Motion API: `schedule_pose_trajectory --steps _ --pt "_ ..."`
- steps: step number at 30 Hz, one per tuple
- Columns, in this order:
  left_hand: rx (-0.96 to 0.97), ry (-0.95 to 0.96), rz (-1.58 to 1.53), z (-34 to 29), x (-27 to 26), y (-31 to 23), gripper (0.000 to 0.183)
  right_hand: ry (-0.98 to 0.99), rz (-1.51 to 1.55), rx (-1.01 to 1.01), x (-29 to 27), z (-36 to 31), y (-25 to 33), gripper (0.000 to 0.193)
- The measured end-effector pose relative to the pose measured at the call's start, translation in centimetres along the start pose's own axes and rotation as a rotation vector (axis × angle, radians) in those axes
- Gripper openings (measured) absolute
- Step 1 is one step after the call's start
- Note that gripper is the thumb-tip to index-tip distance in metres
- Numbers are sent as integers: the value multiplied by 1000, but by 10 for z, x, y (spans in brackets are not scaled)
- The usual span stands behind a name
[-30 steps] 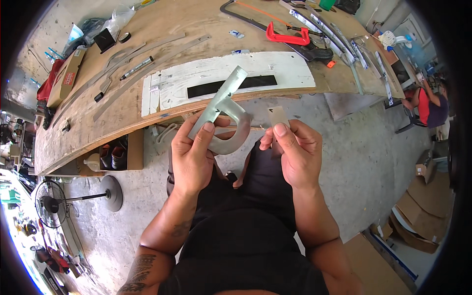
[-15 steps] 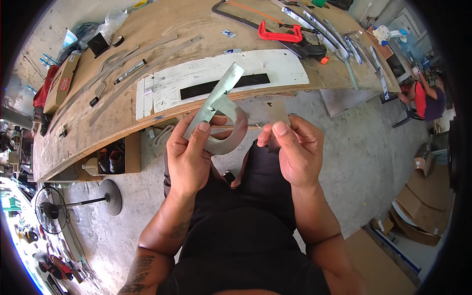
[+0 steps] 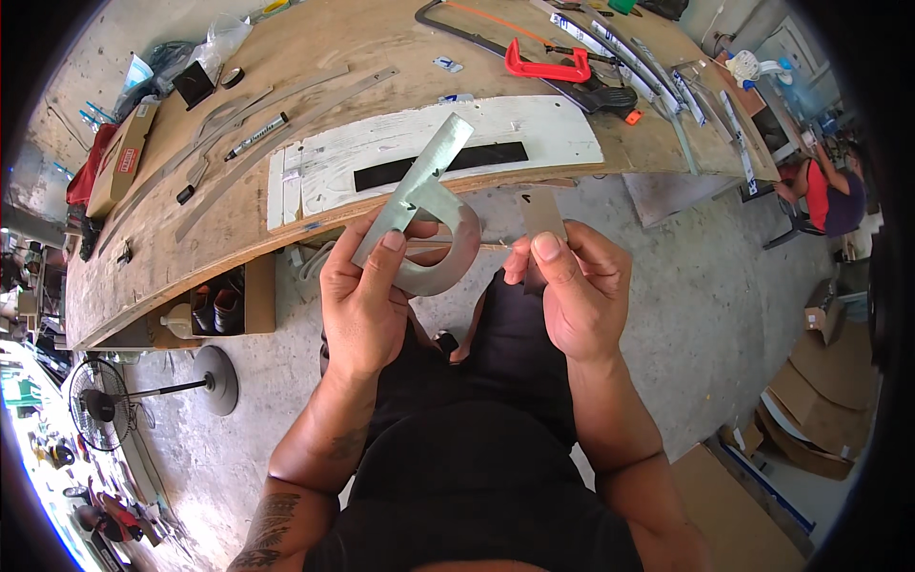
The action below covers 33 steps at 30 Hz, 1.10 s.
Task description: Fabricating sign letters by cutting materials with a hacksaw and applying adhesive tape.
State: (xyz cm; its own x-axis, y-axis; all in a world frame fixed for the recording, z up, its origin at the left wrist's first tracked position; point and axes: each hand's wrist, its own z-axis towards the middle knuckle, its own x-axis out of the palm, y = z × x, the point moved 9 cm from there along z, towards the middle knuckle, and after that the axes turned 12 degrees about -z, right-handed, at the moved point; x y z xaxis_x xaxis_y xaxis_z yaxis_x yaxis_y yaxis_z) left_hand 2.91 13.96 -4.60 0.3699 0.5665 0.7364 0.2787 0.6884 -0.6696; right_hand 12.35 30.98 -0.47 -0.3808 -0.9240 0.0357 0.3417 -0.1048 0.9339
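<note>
My left hand [image 3: 367,300] grips a silvery sheet-metal piece shaped like a letter P [image 3: 429,181], thumb on top of its straight stem. Small dark marks show on it near where the curve joins. Between the thumb and fingers of my right hand [image 3: 588,296] is a short flat metal strip [image 3: 541,212], a dark mark near its top end. The two pieces are apart, held over my lap in front of the bench edge. A thin stick-like thing [image 3: 491,245] shows between the hands; I cannot tell which hand, if any, holds it.
On the wooden workbench [image 3: 315,105] lie a white board [image 3: 562,133] with a black strip [image 3: 486,158], a marker [image 3: 255,136], long metal strips [image 3: 334,100], a red clamp [image 3: 534,65] and a hacksaw [image 3: 467,36]. A fan [image 3: 100,405] stands at left; another person [image 3: 824,195] sits far right.
Both hands keep their hold and the pieces barely move. The whole view has shifted very slightly.
</note>
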Motion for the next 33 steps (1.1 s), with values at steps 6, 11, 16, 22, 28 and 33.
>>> schedule_pose_trajectory --steps 6,11,16,22,28,33 --pt "-95 -36 -74 -1 -12 11 36 -27 -118 55 10 -1 0 15" --pt "-159 -3 -196 -9 -1 26 46 66 -793 -108 11 4 17 10" --pt "-198 16 -267 -14 10 37 55 -94 -883 -252 23 -8 24 16" --pt "-264 136 -394 -19 15 44 58 -75 -1112 -527 53 -20 40 21" --pt "-221 95 -424 -23 19 41 59 -84 -1165 -523 56 -23 48 22" --pt "-216 140 -409 -24 17 42 60 -81 -1209 -505 55 -24 48 23"
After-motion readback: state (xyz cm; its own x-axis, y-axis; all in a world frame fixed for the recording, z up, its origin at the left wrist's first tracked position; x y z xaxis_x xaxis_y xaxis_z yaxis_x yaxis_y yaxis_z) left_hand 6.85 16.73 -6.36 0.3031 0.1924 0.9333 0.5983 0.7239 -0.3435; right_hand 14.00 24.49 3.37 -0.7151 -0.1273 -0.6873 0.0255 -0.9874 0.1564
